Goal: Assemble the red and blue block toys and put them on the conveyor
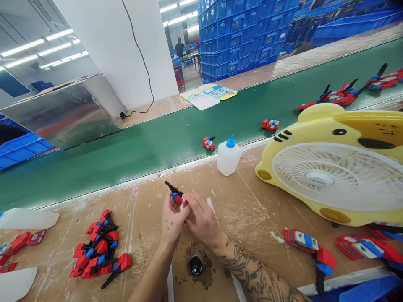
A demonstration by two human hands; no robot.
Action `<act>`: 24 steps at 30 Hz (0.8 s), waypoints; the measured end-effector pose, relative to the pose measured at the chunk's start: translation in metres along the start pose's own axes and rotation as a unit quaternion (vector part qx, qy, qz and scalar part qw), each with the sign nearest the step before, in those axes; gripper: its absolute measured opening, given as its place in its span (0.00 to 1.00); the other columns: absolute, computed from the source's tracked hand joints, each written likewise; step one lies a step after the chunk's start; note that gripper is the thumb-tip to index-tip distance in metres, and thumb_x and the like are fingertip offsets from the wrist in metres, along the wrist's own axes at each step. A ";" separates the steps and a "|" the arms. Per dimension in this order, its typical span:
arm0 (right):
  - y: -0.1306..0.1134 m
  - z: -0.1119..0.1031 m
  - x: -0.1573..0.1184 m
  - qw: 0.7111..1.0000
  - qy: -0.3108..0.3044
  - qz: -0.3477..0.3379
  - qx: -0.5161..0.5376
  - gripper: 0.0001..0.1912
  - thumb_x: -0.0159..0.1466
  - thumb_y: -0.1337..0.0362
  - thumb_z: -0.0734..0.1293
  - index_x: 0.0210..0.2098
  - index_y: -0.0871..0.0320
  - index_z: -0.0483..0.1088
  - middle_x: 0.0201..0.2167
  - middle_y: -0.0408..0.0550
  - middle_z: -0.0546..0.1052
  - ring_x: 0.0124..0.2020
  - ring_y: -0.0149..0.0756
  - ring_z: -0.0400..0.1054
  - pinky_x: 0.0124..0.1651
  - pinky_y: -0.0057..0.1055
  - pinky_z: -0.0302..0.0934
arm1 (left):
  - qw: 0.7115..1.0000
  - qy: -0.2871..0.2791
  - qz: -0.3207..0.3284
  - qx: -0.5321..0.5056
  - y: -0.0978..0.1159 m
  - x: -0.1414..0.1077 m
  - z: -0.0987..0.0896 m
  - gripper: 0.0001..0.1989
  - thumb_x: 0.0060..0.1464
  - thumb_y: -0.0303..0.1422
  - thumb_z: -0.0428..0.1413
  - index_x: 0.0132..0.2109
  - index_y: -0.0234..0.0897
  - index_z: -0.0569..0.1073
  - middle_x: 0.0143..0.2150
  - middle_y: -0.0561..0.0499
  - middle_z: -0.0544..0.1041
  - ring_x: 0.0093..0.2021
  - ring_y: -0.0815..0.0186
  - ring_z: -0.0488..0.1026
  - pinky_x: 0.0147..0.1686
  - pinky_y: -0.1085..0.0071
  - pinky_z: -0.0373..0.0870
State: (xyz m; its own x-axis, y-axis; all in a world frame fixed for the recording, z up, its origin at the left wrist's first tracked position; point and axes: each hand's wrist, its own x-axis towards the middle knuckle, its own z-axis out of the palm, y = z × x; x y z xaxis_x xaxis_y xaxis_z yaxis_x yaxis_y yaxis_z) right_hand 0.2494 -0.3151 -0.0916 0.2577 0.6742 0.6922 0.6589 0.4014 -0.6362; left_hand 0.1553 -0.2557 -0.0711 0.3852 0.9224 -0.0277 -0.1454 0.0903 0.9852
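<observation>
My left hand [172,218] and my right hand [203,218] are closed together around a small red and blue plastic toy vehicle [177,196]. A long black arm sticks out of it toward the upper left. Fingers cover much of the toy's body. Below my hands, a small round pot of dark liquid [196,266] stands on the brown worktop, with wet dark stains around it. To the left lies a pile of red, blue and black toy parts [97,247]. On the right rest a finished-looking toy vehicle [302,241] and another toy vehicle [360,247].
A green conveyor belt [151,142] crosses behind the worktop, carrying several toys. At its near edge stands a white bottle with a blue cap [228,157]. A yellow animal-shaped fan [267,163] occupies the right. Blue crates [226,42] are stacked beyond; a person [179,47] is far off.
</observation>
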 end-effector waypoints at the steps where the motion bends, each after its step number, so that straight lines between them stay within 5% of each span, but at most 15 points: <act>1: 0.003 -0.001 0.000 1.000 0.001 0.016 -0.004 0.31 0.68 0.67 0.64 0.67 0.54 0.51 0.57 0.57 0.69 0.60 0.47 0.63 0.64 0.51 0.58 | 1.000 -0.012 0.001 0.014 0.001 0.008 0.000 0.31 0.44 0.33 0.68 0.55 0.40 0.67 0.48 0.47 0.76 0.47 0.64 0.75 0.49 0.71 0.70; 5: 0.015 -0.009 0.002 0.992 0.016 0.124 -0.032 0.39 0.65 0.59 0.69 0.69 0.54 0.48 0.61 0.60 0.63 0.62 0.55 0.57 0.63 0.56 0.56 | 0.970 -0.051 0.032 0.236 0.015 0.071 -0.007 0.29 0.49 0.37 0.62 0.57 0.38 0.65 0.44 0.48 0.77 0.43 0.64 0.76 0.45 0.69 0.71; 7: 0.022 -0.012 0.002 0.988 0.011 0.146 -0.051 0.38 0.63 0.57 0.70 0.67 0.53 0.51 0.60 0.60 0.65 0.61 0.56 0.59 0.62 0.57 0.55 | 0.919 -0.051 0.032 0.390 0.026 0.119 -0.012 0.29 0.51 0.38 0.60 0.59 0.37 0.64 0.45 0.47 0.78 0.43 0.63 0.76 0.45 0.68 0.71; 11: 0.033 -0.011 0.002 0.985 -0.020 0.159 -0.063 0.30 0.63 0.59 0.70 0.62 0.54 0.58 0.53 0.58 0.70 0.54 0.56 0.63 0.57 0.55 0.55 | 0.846 -0.045 -0.010 0.531 0.050 0.215 -0.024 0.36 0.39 0.32 0.69 0.57 0.33 0.69 0.44 0.45 0.78 0.45 0.56 0.75 0.46 0.64 0.69; 14: 0.036 -0.010 0.003 0.983 -0.036 0.167 -0.063 0.24 0.62 0.61 0.70 0.56 0.55 0.62 0.47 0.55 0.73 0.49 0.53 0.66 0.54 0.52 0.56 | 0.782 -0.068 -0.061 0.617 0.061 0.264 -0.028 0.25 0.47 0.33 0.67 0.52 0.32 0.72 0.45 0.44 0.77 0.45 0.57 0.75 0.46 0.60 0.72; 17: 0.036 -0.011 0.005 0.984 -0.044 0.166 -0.055 0.20 0.62 0.61 0.69 0.52 0.55 0.64 0.44 0.54 0.74 0.46 0.52 0.66 0.51 0.49 0.57 | 0.728 -0.098 -0.108 0.669 0.062 0.290 -0.024 0.13 0.61 0.37 0.58 0.49 0.33 0.74 0.46 0.46 0.77 0.43 0.62 0.76 0.44 0.59 0.75; 20: 0.037 -0.012 0.007 0.985 -0.046 0.161 -0.049 0.16 0.63 0.61 0.68 0.49 0.56 0.65 0.42 0.53 0.73 0.45 0.51 0.66 0.50 0.47 0.58 | 0.700 -0.107 -0.121 0.696 0.062 0.296 -0.017 0.13 0.63 0.38 0.57 0.49 0.33 0.73 0.47 0.47 0.76 0.44 0.62 0.76 0.44 0.60 0.75; 24: 0.041 -0.012 0.007 0.983 -0.020 0.181 -0.040 0.15 0.61 0.63 0.69 0.47 0.56 0.67 0.40 0.51 0.74 0.43 0.49 0.67 0.49 0.45 0.59 | 0.707 -0.075 -0.071 0.699 0.069 0.269 -0.011 0.31 0.52 0.39 0.65 0.59 0.32 0.67 0.54 0.38 0.74 0.52 0.51 0.73 0.48 0.54 0.73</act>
State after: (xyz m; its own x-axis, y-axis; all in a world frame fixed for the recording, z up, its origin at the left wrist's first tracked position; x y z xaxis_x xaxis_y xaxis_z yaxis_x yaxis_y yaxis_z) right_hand 0.2868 -0.3012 -0.1083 0.4578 0.7883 0.4111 0.5838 0.0822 -0.8077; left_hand 0.2389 0.0026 -0.0119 0.4123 0.8819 -0.2285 0.9081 -0.3777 0.1808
